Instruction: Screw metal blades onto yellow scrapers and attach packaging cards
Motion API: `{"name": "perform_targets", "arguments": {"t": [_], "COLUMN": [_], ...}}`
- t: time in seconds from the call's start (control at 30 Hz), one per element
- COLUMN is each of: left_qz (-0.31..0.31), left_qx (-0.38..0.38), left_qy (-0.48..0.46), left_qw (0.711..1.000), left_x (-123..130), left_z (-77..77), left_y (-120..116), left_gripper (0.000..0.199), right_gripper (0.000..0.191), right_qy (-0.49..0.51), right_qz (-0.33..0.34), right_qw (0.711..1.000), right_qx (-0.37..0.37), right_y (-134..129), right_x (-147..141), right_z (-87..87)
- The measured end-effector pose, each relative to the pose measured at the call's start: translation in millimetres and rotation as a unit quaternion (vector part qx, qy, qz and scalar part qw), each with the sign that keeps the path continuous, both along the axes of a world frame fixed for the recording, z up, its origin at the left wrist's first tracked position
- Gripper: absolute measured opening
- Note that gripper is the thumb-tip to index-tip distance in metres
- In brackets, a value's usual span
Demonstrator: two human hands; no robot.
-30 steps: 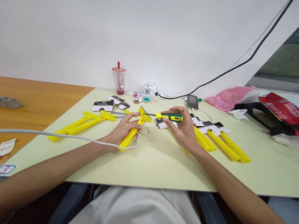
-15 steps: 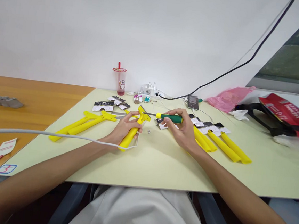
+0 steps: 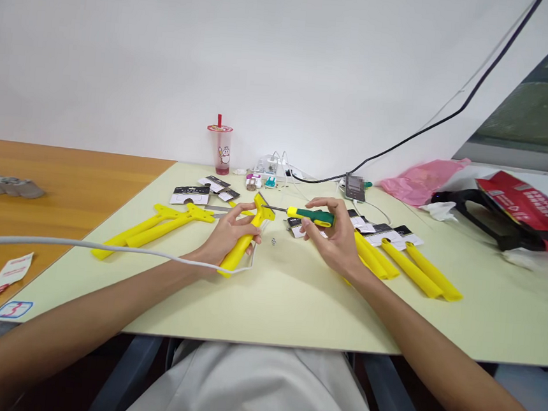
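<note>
My left hand is closed around the handle of a yellow scraper, its wide head tilted up and to the right. In my right hand is a green and yellow screwdriver, pinched by the fingers. The screwdriver's shaft points left and its tip meets the scraper head; the exact contact is too small to make out. Just right of my left hand, a few tiny metal parts lie on the table. Two more yellow scrapers rest to the left.
Several yellow handles and black-and-white cards lie at the right. More cards, a cup with a straw and a power strip stand behind. A grey cable crosses my left forearm. A phone and bags are farther right.
The screwdriver handle has turned slightly in my right fingers, which have shifted on it. My left hand and the scraper stay nearly in place.
</note>
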State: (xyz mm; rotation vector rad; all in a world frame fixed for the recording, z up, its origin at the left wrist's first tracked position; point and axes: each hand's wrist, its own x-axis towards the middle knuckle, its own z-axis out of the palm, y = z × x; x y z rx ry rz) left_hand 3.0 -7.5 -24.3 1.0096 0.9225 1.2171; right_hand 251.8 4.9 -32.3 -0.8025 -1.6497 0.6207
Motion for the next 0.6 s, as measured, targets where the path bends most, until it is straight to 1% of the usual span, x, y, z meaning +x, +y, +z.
{"name": "perform_targets", "arguments": {"t": [0.07,0.2,0.3,0.37,0.47,0.53,0.6], "left_qz": [0.0,-0.01,-0.017,-0.019,-0.025,-0.03,-0.029], "left_qx": [0.004,0.023,0.033,0.034,0.034,0.038,0.04], "left_qy": [0.002,0.003,0.001,0.002,0.005,0.005,0.004], "left_qw": [1.0,1.0,0.999,0.999,0.999,0.999,0.999], "left_x": [-0.8,-2.4,-2.2,-1.6,-1.0,-0.9,-0.9], "left_z": [-0.8,-0.8,1.0,1.9,1.4,0.6,0.4], "left_y": [0.6,0.0,-1.8,-3.0,-4.0,-4.3,-4.4], "left_gripper": [0.066,0.064,0.063,0.063,0.062,0.061,0.061], "right_gripper": [0.04,0.041,0.038,0.035,0.028,0.027,0.027], "right_qy": [0.004,0.017,0.018,0.012,-0.009,-0.021,-0.026], "right_qz": [-0.002,-0.04,-0.051,-0.06,-0.079,-0.082,-0.076], "right_qw": [1.0,0.999,0.999,0.998,0.994,0.99,0.989], "right_qx": [0.001,0.007,-0.004,0.002,0.068,0.114,0.127], "right_y": [0.6,5.0,6.4,5.5,3.4,2.9,3.2], "right_x": [-0.3,0.2,0.8,1.0,2.0,3.2,3.9], "right_z": [0.1,-0.2,-0.4,-0.1,1.2,2.1,2.4]}}
